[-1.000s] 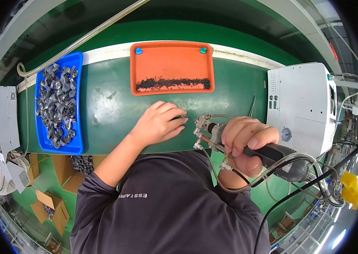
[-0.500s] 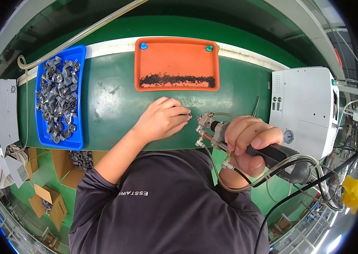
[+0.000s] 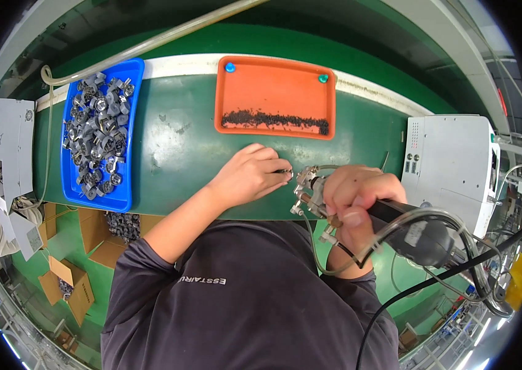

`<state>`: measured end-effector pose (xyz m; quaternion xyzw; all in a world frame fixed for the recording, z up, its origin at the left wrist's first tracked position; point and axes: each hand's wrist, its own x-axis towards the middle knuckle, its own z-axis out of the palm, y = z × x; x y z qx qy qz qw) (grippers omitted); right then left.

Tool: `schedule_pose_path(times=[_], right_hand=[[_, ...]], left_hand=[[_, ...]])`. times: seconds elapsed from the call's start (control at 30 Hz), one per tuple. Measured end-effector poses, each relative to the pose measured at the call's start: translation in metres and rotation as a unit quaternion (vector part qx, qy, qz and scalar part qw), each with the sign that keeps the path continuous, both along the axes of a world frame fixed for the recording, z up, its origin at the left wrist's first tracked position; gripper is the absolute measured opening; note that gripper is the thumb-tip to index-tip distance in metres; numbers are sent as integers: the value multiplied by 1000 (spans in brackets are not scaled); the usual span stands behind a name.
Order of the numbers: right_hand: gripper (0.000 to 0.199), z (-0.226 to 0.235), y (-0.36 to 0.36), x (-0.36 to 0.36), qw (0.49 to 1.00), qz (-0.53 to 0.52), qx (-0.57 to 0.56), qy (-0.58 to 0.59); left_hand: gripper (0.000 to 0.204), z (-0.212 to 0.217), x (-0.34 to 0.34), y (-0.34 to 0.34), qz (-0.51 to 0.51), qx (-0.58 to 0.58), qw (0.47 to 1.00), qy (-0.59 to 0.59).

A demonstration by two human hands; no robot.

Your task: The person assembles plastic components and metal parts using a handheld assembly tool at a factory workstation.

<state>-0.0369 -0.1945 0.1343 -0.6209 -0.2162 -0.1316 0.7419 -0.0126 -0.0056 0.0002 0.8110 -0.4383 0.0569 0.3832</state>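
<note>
My left hand [image 3: 248, 176] is closed, its fingertips pinching a small part [image 3: 283, 171] that is dark with a metallic glint and mostly hidden. My right hand [image 3: 362, 192] wraps round a black handheld power screwdriver [image 3: 421, 237] with hoses and cable trailing from its back end. The screwdriver's metal nose [image 3: 305, 180] points left, right by the part at my left fingertips; whether they touch I cannot tell. Beyond my hands lies an orange tray [image 3: 276, 83] with a band of tiny black screws [image 3: 273, 119] along its near side.
A blue tray [image 3: 130, 123] heaped with grey and metal parts [image 3: 97, 132] stands at left. A white machine [image 3: 446, 160] is on the right, another white box [image 3: 7, 135] far left. Cardboard boxes [image 3: 79, 296] sit on the floor. A clear hose [image 3: 150, 44] crosses overhead.
The screwdriver's nose has come closer to my left fingertips, and its handle has tilted. The whole view has shifted a little. Small red lights now show on the right white machine.
</note>
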Motion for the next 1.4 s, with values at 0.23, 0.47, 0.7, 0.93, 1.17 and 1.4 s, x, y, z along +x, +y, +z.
schedule_pose_path(times=[0.23,0.47,0.7,0.93,1.17,1.4], right_hand=[[22,-6,-5,-13,995,-13,93,23],[23,26,-38,-17,994,21,83,-64],[21,10,-39,-19,994,20,97,-33],[23,2,-29,-17,993,21,110,-21],[26,-3,-17,-17,994,22,107,-2],[30,-5,-14,-16,994,42,97,-1]], left_hand=[[15,2,-5,2,-3,-9,1000,29],[14,-2,-3,4,7,-12,1000,19],[13,-6,-4,2,13,-20,1000,21],[13,-5,-3,1,13,-22,999,22],[14,-6,-3,1,17,-17,1000,21],[13,-4,-2,0,17,-11,1000,24]])
